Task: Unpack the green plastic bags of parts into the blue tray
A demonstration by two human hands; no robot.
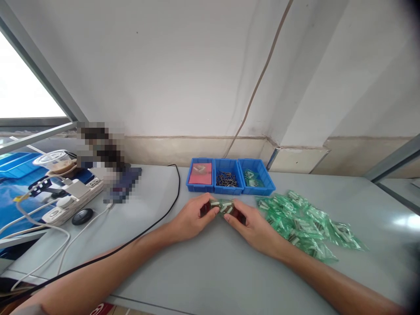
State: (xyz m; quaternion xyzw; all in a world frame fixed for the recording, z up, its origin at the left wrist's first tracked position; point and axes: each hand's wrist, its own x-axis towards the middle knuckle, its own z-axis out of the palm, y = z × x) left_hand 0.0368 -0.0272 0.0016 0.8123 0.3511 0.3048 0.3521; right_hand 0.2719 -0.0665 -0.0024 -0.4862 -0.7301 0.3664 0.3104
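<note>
Both my left hand (196, 215) and my right hand (251, 221) are closed on a small clear greenish plastic bag (222, 204), one at each end. Short pale cylindrical pieces lie inside it, over something darker. My thumbs press on the near side, and the other fingers are mostly hidden behind the bag. Just beyond my hands stand three blue bins: the left bin (187, 181) holds a pink sheet and a small clear bag, the middle bin (228, 191) dark screws, the right bin (259, 191) green plastic bags.
A pile of filled green plastic bags (302, 223) lies to the right, beside my right forearm. A black cable (164, 214) runs across my left forearm. At the left are a power strip (70, 201), a black mouse (82, 216) and a lidded cup (54, 161).
</note>
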